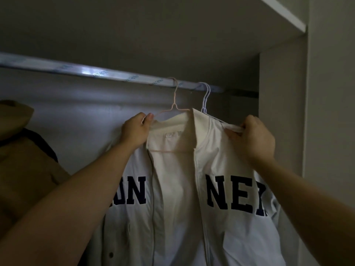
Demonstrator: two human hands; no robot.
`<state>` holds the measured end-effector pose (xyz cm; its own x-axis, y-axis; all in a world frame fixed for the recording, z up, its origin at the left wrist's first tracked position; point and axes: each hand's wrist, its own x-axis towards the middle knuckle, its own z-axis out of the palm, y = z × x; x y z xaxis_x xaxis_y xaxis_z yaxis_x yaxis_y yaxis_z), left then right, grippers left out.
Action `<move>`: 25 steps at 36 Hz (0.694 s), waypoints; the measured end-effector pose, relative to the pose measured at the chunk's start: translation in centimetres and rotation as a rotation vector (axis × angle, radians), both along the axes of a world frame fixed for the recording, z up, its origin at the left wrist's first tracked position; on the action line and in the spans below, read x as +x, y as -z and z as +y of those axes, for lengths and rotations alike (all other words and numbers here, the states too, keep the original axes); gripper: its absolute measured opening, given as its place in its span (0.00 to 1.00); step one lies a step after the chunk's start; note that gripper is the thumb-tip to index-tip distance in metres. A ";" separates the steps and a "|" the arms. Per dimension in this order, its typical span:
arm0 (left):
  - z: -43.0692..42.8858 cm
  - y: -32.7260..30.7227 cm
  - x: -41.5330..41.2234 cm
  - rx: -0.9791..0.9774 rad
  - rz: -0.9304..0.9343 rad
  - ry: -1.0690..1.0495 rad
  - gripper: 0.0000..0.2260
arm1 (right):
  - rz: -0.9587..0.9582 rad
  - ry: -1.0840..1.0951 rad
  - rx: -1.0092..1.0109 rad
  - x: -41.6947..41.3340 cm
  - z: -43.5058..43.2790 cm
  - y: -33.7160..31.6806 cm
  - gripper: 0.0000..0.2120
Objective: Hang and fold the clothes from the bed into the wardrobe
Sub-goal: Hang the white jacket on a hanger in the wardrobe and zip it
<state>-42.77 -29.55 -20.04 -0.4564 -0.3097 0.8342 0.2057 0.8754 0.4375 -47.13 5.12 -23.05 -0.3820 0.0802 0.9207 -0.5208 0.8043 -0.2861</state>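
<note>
White jacket [184, 189] with navy lettering, hung open on a pink hanger [173, 104] hooked over the metal rail [86, 71] above your grips. Your left hand [135, 131] pinches hanger arm and left shoulder fabric, fingers closed. Your right hand [255, 137] is clamped on the right shoulder seam. Brown garment [23, 160] hangs left of your left hand.

A white jacket [221, 156] with dark navy block letters is seen between the hands, on a pale pink hanger [173, 104]; a tan garment [23, 154] is seen beyond the left hand.
</note>
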 end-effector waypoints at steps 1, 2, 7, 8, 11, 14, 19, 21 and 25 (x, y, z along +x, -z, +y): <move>0.1 0.1 -0.1 0.022 0.000 0.004 0.22 | 0.019 0.045 0.024 0.2 -0.1 0.4 0.19; 0.2 0.0 -0.1 0.048 0.006 -0.004 0.22 | 0.005 0.070 0.053 0.3 -0.3 0.6 0.20; 0.0 -1.6 0.4 0.038 0.063 -0.132 0.21 | -0.274 -0.178 0.122 -0.3 -0.1 -0.2 0.28; -0.1 -1.9 0.5 0.038 0.078 -0.142 0.21 | -0.362 -0.349 0.032 -0.3 0.2 -0.4 0.31; -0.4 -2.5 0.5 0.065 0.087 -0.176 0.22 | -0.375 -0.491 -0.215 -1.0 0.8 0.0 0.32; -0.3 -2.3 0.2 0.111 0.046 -0.197 0.23 | -0.300 -0.307 -0.218 -1.6 0.3 1.6 0.30; 0.5 -1.8 -0.1 0.070 0.079 -0.161 0.21 | -0.338 0.068 0.009 -1.0 -1.0 3.6 0.36; 0.8 -1.3 -0.1 0.032 0.086 -0.146 0.20 | -0.238 0.164 0.102 -0.6 -2.0 4.1 0.30; 2.0 0.9 0.1 -0.072 0.121 -0.087 0.14 | 0.136 0.145 0.268 1.2 -4.9 5.9 0.21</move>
<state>-42.65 -27.54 -20.92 -0.3252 -0.2814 0.9028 0.1753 0.9202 0.3500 -45.93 0.21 -28.99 -0.2567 -0.1268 0.9581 -0.4140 0.9102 0.0096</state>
